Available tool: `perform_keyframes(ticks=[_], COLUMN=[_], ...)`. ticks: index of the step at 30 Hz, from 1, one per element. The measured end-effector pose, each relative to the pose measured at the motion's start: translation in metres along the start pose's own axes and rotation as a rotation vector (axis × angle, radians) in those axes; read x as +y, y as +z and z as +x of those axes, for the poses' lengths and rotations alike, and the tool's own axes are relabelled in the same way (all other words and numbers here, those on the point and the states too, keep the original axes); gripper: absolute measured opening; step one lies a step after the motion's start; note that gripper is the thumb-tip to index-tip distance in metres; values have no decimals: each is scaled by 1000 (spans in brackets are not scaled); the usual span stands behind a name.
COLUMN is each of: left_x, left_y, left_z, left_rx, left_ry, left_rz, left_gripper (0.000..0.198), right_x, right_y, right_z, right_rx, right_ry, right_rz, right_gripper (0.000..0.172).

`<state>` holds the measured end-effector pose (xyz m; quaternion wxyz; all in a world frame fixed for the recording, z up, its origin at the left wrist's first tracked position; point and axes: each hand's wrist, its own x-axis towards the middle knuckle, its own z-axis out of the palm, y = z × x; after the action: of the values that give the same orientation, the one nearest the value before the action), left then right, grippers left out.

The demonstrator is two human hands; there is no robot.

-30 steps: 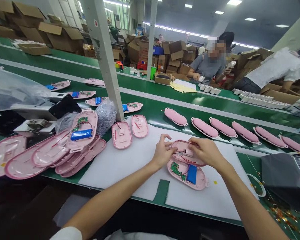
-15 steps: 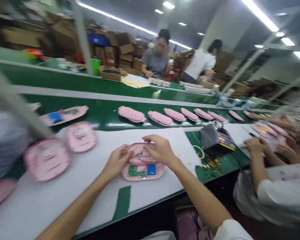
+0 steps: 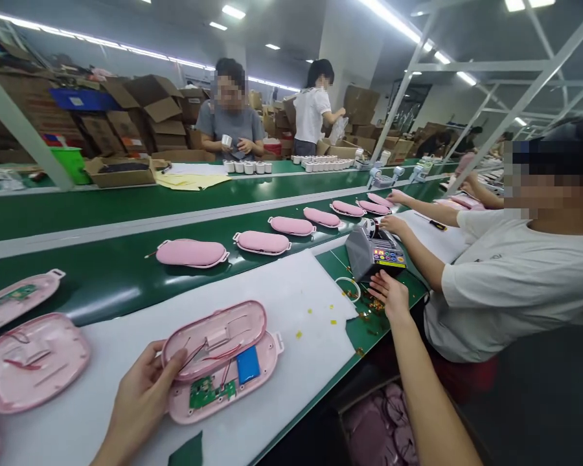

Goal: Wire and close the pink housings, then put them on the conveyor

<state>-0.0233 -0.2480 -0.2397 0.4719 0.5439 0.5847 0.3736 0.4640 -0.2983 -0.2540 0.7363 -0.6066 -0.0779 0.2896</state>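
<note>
My left hand [image 3: 146, 382] grips the left end of a pink plastic shell half [image 3: 245, 321], thumb over its rim. Inside this half, red and black wires run from a small white part. It lies tilted over a second pink shell half [image 3: 208, 411], which carries a green circuit board [image 3: 206, 393] and a blue battery pack [image 3: 247, 366]. My right hand [image 3: 392, 298] is empty, fingers apart, just below the front of a grey tape dispenser [image 3: 362, 252] with a lit display. A co-worker's hand [image 3: 393, 224] is at the dispenser's far side.
Closed pink cases [image 3: 192, 253] stand in a row on the green belt [image 3: 107, 291]. Open pink shells [image 3: 34, 362] are at left. Yellow tape bits [image 3: 298, 334] and a white ring [image 3: 348, 288] lie near the dispenser. A co-worker [image 3: 525, 259] sits close at right.
My right hand has let go of the shell and moved right to the tape dispenser. My left hand still holds the shell half. The view has turned to the right.
</note>
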Motion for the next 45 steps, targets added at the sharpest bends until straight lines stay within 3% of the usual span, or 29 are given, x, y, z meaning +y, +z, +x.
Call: perform_keyframes(ticks=[4,7,9,13,14,16,18,21,27,32,35,37,39,41,45], left_x=[0,2,0,-10,-12,-14,-15,-14,-10,-10,-12,-15,-17,-17,-11], left_y=[1,7,10,12,13,14,15,17,18,17,16,16,16,16,15], left_z=[-9,-19,-21,-20,-21,-22,-23,-24,-25,-25,-25,-25,-27,-28,-29], left_rx=[-22,-66,-99,-164,-179,-205,-220,-239,-276,-277,-278,-267,-219,-162,-148], left_ry=[39,132,134,106,111,131,150,166,196,244,262,258,240,243,310], left_rz=[-89,-230,-270,-362,-395,-460,-516,-574,-663,-601,-533,-465,-406,-349,-241], left_gripper=[55,44,44,46,46,45,42,37,38,38,35,33,33,32,24], right_x=[0,1,2,10,15,26,35,41,43,50,46,38,31,27,29], right_y=[-8,9,41,129,149,178,194,198,197,200,205,209,209,206,196], right_z=[-22,-67,-110,-198,-213,-230,-235,-234,-241,-245,-239,-229,-218,-209,-204], right_rx=[21,-84,-347,-1125,-1269,-1426,-1456,-1434,-1350,-1279,-1125,-1053,-1110,-1246,-1313], right_ry=[-44,-181,-365,-704,-805,-1030,-1200,-1318,-1436,-1493,-1427,-1301,-1116,-950,-931], right_rz=[1,-65,-188,-575,-689,-925,-1121,-1273,-1386,-1436,-1469,-1471,-1438,-1360,-1181], right_gripper=[29,27,23,16,17,19,21,21,21,20,25,35,37,25,14])
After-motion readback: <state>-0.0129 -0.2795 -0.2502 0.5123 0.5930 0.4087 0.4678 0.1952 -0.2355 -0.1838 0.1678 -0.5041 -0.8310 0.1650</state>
